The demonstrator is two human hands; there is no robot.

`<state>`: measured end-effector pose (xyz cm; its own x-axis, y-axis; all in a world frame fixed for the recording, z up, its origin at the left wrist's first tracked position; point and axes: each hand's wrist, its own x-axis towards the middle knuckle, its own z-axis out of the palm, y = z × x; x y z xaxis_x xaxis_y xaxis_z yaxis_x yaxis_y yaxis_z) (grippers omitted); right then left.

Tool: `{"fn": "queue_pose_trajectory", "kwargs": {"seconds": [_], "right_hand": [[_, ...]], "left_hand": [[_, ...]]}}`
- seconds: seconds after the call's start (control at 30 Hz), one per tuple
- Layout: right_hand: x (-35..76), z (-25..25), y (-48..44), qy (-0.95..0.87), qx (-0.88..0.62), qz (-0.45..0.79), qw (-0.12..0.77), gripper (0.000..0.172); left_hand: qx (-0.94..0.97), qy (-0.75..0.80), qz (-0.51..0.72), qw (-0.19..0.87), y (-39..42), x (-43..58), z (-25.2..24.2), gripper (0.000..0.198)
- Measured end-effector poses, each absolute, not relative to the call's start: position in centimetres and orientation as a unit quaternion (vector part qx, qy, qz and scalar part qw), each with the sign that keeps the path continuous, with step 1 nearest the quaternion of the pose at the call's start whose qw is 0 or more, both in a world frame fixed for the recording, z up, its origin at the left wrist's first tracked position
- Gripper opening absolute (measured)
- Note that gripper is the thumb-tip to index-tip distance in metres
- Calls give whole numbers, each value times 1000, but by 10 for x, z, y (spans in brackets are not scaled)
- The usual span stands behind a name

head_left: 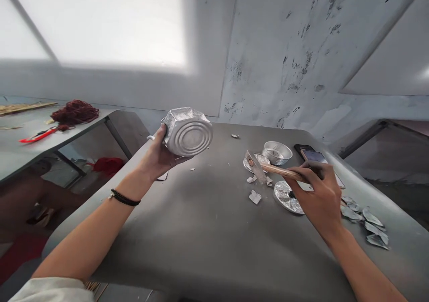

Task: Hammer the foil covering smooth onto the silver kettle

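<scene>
Pale sleeve cloth point(55, 289) sits nearest, at the left. Beyond it the left hand point(157, 158) clasps a faceted metal pot point(191, 136) above the grey table point(208, 239), ringed base facing near. At right, the right hand point(320, 197) grips a hammer point(279, 171) by its wooden handle; a lid point(284, 196), a perforated bowl point(277, 153) and metal scraps point(376, 228) lie around it.

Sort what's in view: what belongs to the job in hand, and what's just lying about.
Likely part of the job:
- metal pot, in the left hand
- hammer, in the right hand
- perhaps the perforated bowl

Seemingly just lying about:
- phone
- dark red yarn
- red-handled tool
- thin scraps
</scene>
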<state>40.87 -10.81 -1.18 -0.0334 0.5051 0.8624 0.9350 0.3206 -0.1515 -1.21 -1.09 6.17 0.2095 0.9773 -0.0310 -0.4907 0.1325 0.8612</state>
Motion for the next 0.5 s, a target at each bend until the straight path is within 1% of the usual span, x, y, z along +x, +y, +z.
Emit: {"fn": "queue_pose_trajectory", "kwargs": {"seconds": [0.1, 0.23, 0.4, 0.5], "right_hand": [[407, -13, -108, -693, -518, -229, 446, 17], [407, -16, -110, -705, -516, -223, 433, 15], [406, -17, -113, -717, -512, -215, 421, 16], [406, -17, -112, -723, -510, -211, 416, 16]], "left_hand": [[337, 323, 550, 692, -12, -12, 51, 69], [283, 327, 572, 697, -23, -3, 51, 69], [257, 321, 553, 725, -39, 13, 55, 65], [261, 316, 537, 737, -43, 20, 51, 66]]}}
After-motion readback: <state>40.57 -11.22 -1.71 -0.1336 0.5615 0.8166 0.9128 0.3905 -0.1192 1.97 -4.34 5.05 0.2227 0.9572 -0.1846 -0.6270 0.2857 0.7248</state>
